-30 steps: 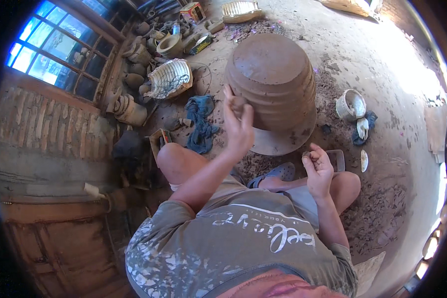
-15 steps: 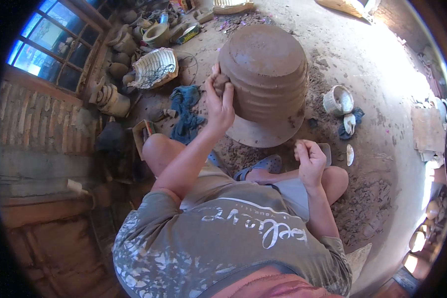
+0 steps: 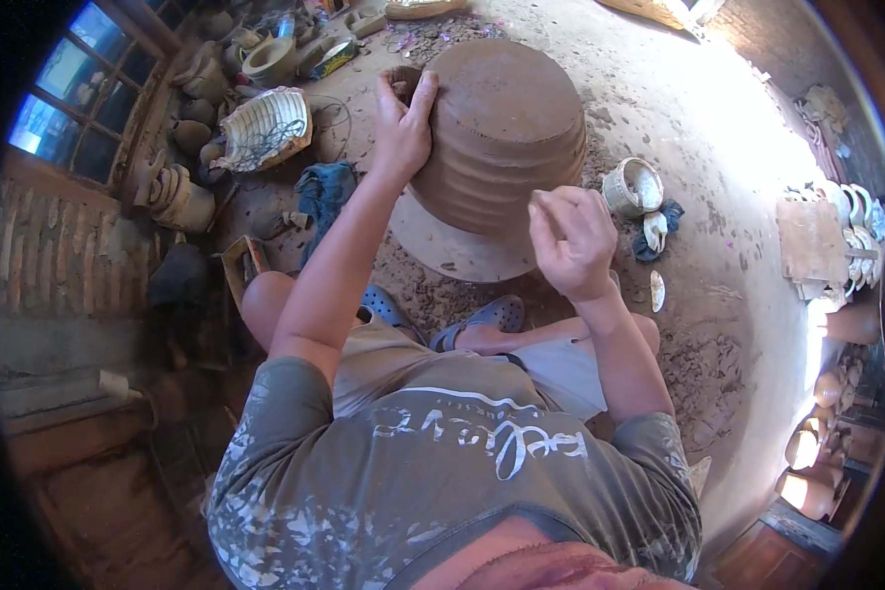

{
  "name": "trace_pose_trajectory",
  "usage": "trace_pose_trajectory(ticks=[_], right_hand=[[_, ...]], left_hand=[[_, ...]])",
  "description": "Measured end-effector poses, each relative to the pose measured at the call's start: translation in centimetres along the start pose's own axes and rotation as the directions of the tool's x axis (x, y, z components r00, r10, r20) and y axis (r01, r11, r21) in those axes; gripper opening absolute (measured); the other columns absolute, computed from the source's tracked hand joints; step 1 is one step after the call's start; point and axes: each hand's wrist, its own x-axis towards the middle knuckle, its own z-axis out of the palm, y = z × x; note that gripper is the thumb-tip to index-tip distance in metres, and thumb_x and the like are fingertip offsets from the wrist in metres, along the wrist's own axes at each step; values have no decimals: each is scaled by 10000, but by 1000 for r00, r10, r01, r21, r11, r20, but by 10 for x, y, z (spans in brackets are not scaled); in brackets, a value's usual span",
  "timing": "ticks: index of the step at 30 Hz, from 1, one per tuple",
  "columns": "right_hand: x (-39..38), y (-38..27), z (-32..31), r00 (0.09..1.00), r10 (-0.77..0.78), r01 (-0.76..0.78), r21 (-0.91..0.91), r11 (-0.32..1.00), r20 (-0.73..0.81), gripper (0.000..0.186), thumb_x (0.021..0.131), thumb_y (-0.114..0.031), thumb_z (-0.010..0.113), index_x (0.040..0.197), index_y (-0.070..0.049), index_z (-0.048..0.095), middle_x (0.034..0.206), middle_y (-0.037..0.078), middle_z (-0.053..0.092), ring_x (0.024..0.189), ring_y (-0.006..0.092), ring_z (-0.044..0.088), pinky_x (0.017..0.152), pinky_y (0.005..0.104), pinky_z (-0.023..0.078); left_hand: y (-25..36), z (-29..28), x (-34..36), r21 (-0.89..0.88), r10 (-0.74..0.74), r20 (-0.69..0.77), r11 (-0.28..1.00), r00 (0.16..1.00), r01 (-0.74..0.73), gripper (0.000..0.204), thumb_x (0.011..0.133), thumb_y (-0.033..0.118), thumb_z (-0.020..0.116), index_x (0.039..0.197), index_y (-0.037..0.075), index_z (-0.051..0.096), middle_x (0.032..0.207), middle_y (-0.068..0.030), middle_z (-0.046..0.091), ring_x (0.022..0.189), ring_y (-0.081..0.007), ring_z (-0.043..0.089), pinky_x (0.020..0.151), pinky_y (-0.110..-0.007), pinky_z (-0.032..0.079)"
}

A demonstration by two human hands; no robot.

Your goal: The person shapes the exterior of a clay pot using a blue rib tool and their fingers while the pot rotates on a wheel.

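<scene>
A large brown clay pot (image 3: 501,162) with ridged sides and a flat round top stands on a pale round wheel disc (image 3: 457,254) in front of me. My left hand (image 3: 403,133) is at the pot's left side near its upper edge, its fingers curled round a dark lump of clay (image 3: 403,83). Close to the pot's lower right wall, on the near side, is my right hand (image 3: 575,241), fingers bent and thumb drawn in. Whatever may be between those fingertips is too small to make out.
Right of the pot stand a small bucket (image 3: 633,188) and a cloth (image 3: 656,231). A white oval piece (image 3: 657,291) lies nearer. To the left are a blue cloth (image 3: 323,202), a ribbed pale basket (image 3: 265,130) and several clay pots (image 3: 195,138). Clay scraps (image 3: 703,383) litter the floor.
My right hand has risen from beside my knee up and left toward the pot. My left hand stays at the pot's left side with the clay lump. The view has shifted slightly.
</scene>
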Motion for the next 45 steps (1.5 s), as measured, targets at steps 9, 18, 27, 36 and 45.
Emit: trace_pose_trajectory(ticks=[9,18,27,36,45], right_hand=[[28,0,27,936,-302,325,-115,939,179,234,747,-88,839,971,-94,770,958,36,680,907,242,662,786,391,518],[20,66,-18,956,-279,290,-136,947,94,216,797,-57,836,998,-71,761,955,34,697,910,234,667,798,385,528],[-32,36,-4,775,592,-632,267,727,220,644,849,-64,792,1467,1,624,797,32,692,679,88,635,670,274,564],[-42,-19,13,965,225,-243,143,959,133,624,832,-69,729,1445,-5,628,807,118,690,629,236,670,618,347,559],[-41,-11,-12,795,540,-605,305,735,276,481,937,-37,712,1407,42,649,771,-7,653,690,68,603,649,246,501]], left_hand=[[7,4,-7,147,53,-33,988,998,-48,507,1009,345,739,1242,-58,539,1094,-198,719,990,-266,688,896,-409,547],[10,6,-10,196,14,-58,981,998,-2,489,1017,316,728,1257,-63,532,1111,-189,710,1014,-261,686,897,-400,547],[23,27,-45,191,-32,-181,979,983,67,581,1115,362,579,1428,-100,417,1305,-212,662,1213,-263,625,1060,-390,471],[21,25,-61,6,-22,-165,1000,986,24,467,1155,332,494,1440,-27,403,1379,-186,591,1275,-251,565,1114,-409,427],[5,21,-57,59,115,-68,992,991,-111,488,1166,331,451,1470,-39,358,1468,-192,538,1366,-267,500,1183,-412,361]])
